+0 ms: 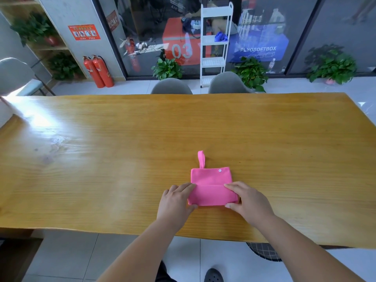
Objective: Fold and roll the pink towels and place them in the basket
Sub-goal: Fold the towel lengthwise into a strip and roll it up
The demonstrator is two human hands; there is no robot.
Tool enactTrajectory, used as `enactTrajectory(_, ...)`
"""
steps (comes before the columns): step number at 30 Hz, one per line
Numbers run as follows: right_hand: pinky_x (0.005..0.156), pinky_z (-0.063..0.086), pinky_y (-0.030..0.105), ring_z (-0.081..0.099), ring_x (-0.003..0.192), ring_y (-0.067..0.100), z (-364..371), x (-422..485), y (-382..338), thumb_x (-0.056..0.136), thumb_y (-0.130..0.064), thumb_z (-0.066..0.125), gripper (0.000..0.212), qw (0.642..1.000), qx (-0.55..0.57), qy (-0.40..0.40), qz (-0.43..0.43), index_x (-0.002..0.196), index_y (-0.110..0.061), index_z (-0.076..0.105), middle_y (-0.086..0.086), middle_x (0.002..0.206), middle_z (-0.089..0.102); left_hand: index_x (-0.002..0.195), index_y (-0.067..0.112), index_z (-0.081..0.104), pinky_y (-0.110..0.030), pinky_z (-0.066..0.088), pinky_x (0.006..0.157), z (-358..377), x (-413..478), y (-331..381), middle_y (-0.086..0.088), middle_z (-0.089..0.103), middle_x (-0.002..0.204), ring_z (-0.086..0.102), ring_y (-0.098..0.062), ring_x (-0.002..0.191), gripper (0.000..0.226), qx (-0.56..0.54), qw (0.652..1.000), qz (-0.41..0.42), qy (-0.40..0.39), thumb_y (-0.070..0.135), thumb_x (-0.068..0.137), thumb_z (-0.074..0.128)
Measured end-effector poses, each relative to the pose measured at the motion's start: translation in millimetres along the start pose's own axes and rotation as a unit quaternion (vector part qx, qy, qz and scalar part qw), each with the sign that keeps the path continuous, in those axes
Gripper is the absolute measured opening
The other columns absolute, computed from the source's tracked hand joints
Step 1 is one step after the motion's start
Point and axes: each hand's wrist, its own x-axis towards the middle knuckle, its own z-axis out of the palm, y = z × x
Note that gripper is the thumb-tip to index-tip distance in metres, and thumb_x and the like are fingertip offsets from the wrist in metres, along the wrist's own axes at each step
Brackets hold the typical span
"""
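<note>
A small pink towel (211, 186) lies folded on the wooden table (122, 159), near its front edge. A pink hanging loop sticks out from its far left corner and a white snap sits at the far right corner. The near part is doubled over the far part. My left hand (176, 200) pinches the towel's left edge between fingers on top and thumb below. On the right edge, my right hand (246, 200) grips the same fold in the same way. No basket is in view.
Two grey chairs (172, 86) stand at the table's far side, with a white shelf trolley (215, 43) and potted plants behind them. A dark wire object (264, 252) sits on the floor under the table's near right edge. My shoe (213, 275) shows below.
</note>
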Motion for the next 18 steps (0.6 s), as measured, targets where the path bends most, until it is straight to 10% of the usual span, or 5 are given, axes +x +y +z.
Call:
enactTrajectory(6,0.072,0.050,0.029,0.060,0.069,-0.004,-12,2,12,0.089,-0.058,0.076,0.039,0.990,0.112,-0.079,0.018,0.120,-0.054,0.053,-0.032,0.122,0.059,0.134,0.054,0.049,-0.035,0.051,0.089,-5,9,-28,0.015,0.061,0.118,0.058,-0.010,0.104,0.057,-0.155,0.979,-0.057,-0.118,0.076,0.085,0.067)
enactTrajectory(13,0.075,0.045,0.021,0.054,0.100,-0.006,-8,0,-4,0.103,-0.049,0.060,0.033,0.998,0.060,0.036,0.003,0.136,-0.048,0.061,-0.037,0.133,0.047,0.149,0.035,0.053,-0.047,0.043,0.110,-16,29,-16,0.013,0.049,0.147,0.042,-0.023,0.132,0.059,-0.101,0.985,-0.052,-0.127,0.069,0.100,0.050)
enactTrajectory(18,0.084,0.051,0.026,0.051,0.116,-0.002,-6,2,-7,0.097,-0.065,0.058,0.052,1.000,0.015,0.015,-0.006,0.147,-0.050,0.050,-0.036,0.140,0.044,0.132,0.049,0.051,-0.039,0.056,0.077,-8,24,-2,0.016,0.062,0.124,0.062,-0.018,0.103,0.028,-0.207,0.968,-0.117,-0.077,0.054,0.105,0.053)
